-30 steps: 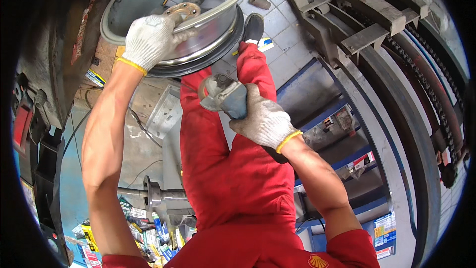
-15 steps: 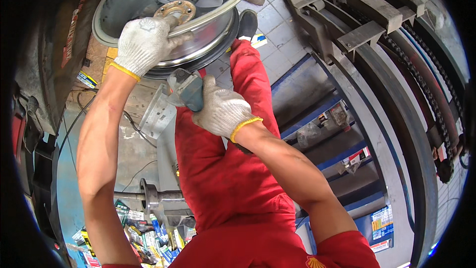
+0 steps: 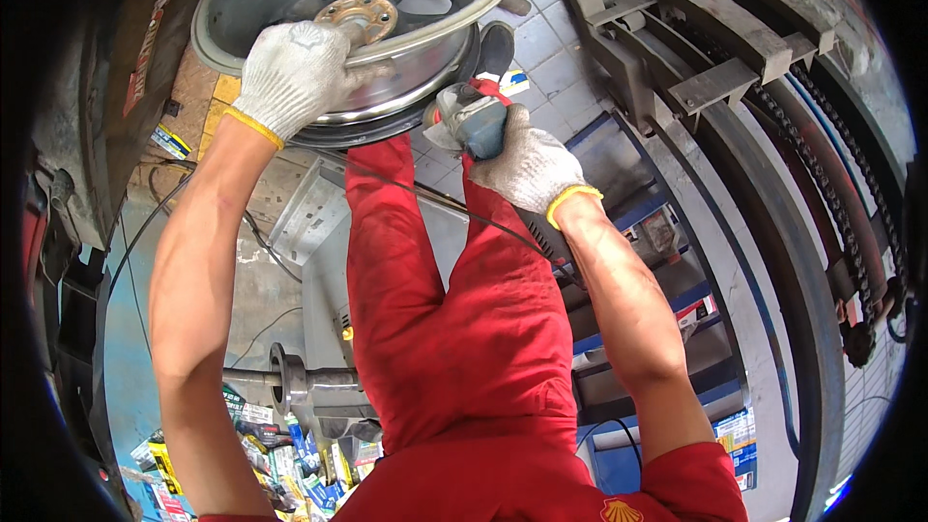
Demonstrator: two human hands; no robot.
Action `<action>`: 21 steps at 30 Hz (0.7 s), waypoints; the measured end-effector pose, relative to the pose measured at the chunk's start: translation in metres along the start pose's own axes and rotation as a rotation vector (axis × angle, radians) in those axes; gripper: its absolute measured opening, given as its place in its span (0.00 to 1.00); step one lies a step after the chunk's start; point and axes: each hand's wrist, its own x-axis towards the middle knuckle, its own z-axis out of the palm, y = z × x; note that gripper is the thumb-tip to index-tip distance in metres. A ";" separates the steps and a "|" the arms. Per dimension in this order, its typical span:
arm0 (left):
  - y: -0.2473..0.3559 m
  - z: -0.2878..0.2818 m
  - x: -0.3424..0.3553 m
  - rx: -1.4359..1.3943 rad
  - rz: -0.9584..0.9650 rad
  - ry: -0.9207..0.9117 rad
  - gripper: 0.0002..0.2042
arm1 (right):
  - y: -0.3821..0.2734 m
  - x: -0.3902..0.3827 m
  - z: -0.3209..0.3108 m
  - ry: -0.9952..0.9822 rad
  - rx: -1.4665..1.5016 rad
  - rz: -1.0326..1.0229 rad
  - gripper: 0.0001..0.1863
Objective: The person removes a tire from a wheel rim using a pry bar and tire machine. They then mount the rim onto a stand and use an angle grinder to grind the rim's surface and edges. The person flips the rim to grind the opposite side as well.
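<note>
A grey metal wheel rim (image 3: 425, 50) leans at the top, its wide barrel opening toward me. Inside its barrel is a rusty round hub flange (image 3: 360, 12) with bolt holes. My left hand (image 3: 295, 70), in a white knit glove with a yellow cuff, has its fingers hooked over the rim's near edge. My right hand (image 3: 534, 166), gloved alike, is closed round an angle grinder (image 3: 474, 124) with a teal and silver body. The grinder's head is just right of the rim's lower edge; whether it touches is unclear. A dark power cord (image 3: 425, 195) stretches across my thighs.
A heavy steel frame with chains (image 3: 773, 116) stands at the right. Blue-edged shelves (image 3: 619, 155) lie beside my right leg. At lower left are a metal shaft with a flange (image 3: 285, 379) and a heap of colourful packages (image 3: 309, 469). Dark machinery (image 3: 106, 116) borders the left.
My right hand has moved right and slightly up with the grinder, away from below the rim. The cord now shows across my legs. The rim appears slightly farther right, my left hand still on it.
</note>
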 end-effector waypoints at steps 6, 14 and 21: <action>0.001 -0.008 0.008 -0.007 -0.026 -0.040 0.33 | -0.042 -0.016 0.029 -0.124 0.082 -0.074 0.45; -0.008 -0.016 0.009 -0.030 -0.091 -0.052 0.29 | -0.037 -0.011 0.022 -0.100 0.025 -0.129 0.42; -0.015 -0.023 0.011 -0.084 -0.139 -0.084 0.31 | 0.012 0.008 -0.023 0.006 -0.054 0.005 0.62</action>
